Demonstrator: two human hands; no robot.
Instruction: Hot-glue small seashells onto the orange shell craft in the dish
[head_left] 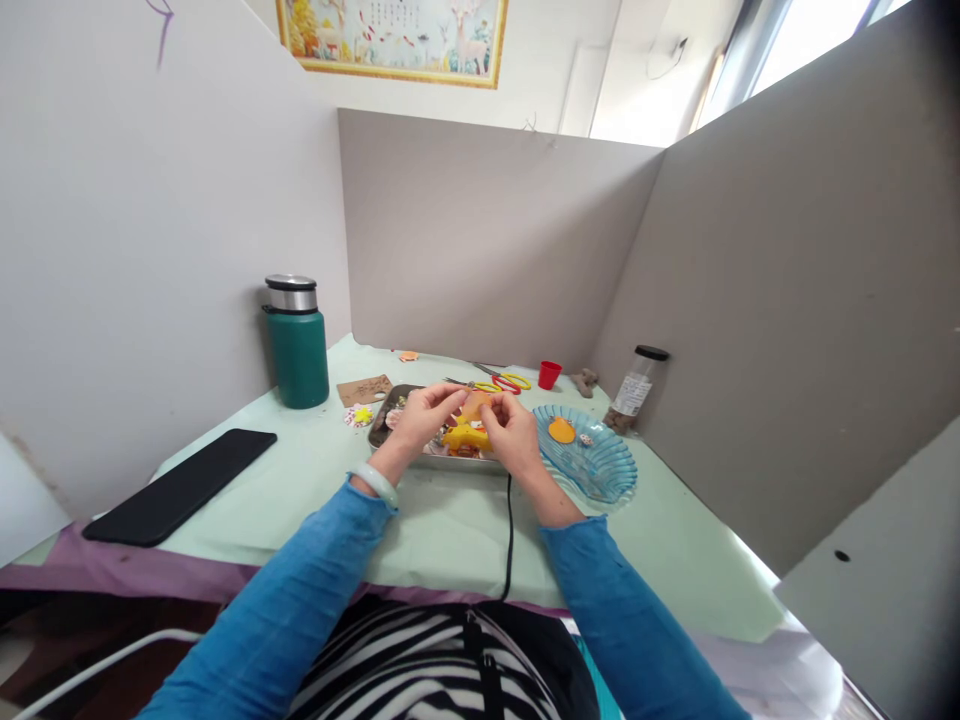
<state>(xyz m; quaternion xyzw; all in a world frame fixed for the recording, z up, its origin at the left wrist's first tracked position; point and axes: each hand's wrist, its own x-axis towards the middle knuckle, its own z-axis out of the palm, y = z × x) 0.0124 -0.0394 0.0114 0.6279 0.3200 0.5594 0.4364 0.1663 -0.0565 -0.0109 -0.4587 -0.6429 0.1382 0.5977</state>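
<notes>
Between the fingertips of both hands is a small flat orange piece, its exact kind too small to make out. My left hand, with a pale bangle at the wrist, is closed on its left edge. On its right side, my right hand pinches it with thumb and fingers. Both hands are over a metal tray with yellow pieces and other small bits in it, partly hidden by my hands. To the right stands a blue scalloped plate bearing an orange shell-shaped piece.
A green bottle and a black flat slab are at left. Behind the tray lie scissors, a brown card and a red cup. A black-lidded jar leans near the right partition. A black cable runs toward me.
</notes>
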